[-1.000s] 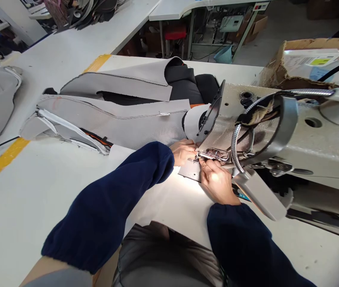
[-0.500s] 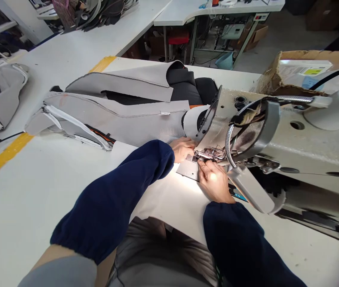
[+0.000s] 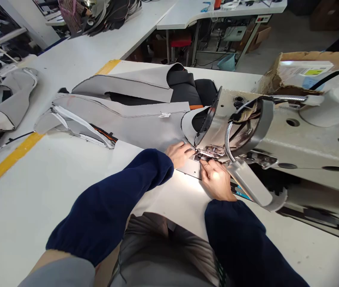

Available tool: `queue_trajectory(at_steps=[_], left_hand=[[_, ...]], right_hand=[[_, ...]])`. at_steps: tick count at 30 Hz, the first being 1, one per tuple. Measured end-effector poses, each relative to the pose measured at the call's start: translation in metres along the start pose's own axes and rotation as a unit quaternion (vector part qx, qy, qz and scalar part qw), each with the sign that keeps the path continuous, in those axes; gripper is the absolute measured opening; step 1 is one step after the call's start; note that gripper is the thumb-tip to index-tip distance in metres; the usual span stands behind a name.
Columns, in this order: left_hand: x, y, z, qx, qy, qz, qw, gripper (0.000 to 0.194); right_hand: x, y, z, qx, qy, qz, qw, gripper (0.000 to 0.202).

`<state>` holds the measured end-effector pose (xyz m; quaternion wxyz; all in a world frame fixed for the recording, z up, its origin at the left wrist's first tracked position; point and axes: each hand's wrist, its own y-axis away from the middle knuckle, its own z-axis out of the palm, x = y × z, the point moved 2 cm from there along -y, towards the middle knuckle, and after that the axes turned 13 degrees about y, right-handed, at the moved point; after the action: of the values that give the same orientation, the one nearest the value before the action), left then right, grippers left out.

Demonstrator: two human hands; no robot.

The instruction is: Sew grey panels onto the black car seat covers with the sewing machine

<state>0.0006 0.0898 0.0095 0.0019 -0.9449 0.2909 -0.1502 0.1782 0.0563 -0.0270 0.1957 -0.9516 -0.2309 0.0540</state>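
Note:
A grey and black seat cover [image 3: 145, 119] lies folded along the table, its right end running in under the arm of a sewing machine [image 3: 279, 147]. Beside the needle area, my left hand [image 3: 179, 154] is closed on the near edge of this cover, fingertips pointing at the presser foot [image 3: 212, 151]. My right hand [image 3: 216, 179] is on the near side of the foot, its fingers bent and pressed together above the metal plate [image 3: 190, 169]. What those fingers pinch is too small and partly hidden. A lamp [image 3: 251, 183] lights both hands from the right.
More grey covers [image 3: 16, 99] lie at the far left, beyond yellow tape [image 3: 10, 163] on the table [image 3: 52, 191]. A torn cardboard box [image 3: 271, 75] stands behind the machine. Another table [image 3: 184, 18] is at the back, with a red stool [image 3: 180, 40] under its edge.
My view has shifted slightly, so the covers on the left appear farther right. Both hands stay at the presser foot, with the left hand's fingers a little lower and farther left.

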Motion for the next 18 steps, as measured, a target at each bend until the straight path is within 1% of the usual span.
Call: queue_trajectory(at_steps=[3, 6, 10, 15, 18], left_hand=[[0.01, -0.004, -0.003, -0.063, -0.014, -0.077, 0.995, 0.033], [0.017, -0.008, -0.004, -0.106, -0.024, -0.119, 0.987, 0.036], [0.021, -0.009, -0.004, -0.117, -0.044, -0.132, 0.983, 0.037], [0.024, -0.007, -0.005, -0.113, -0.073, -0.161, 0.978, 0.034], [0.026, -0.006, -0.008, -0.124, -0.089, -0.174, 0.973, 0.034]], right_hand=[[-0.006, 0.005, -0.005, -0.002, 0.0, 0.0, 1.0, 0.034], [-0.014, 0.009, -0.011, 0.01, -0.01, 0.018, 1.0, 0.034], [-0.019, 0.012, -0.013, 0.028, -0.018, 0.021, 0.999, 0.034], [-0.017, 0.014, -0.008, 0.011, -0.043, 0.035, 0.998, 0.036], [-0.017, 0.015, -0.004, 0.003, -0.069, 0.044, 0.997, 0.035]])
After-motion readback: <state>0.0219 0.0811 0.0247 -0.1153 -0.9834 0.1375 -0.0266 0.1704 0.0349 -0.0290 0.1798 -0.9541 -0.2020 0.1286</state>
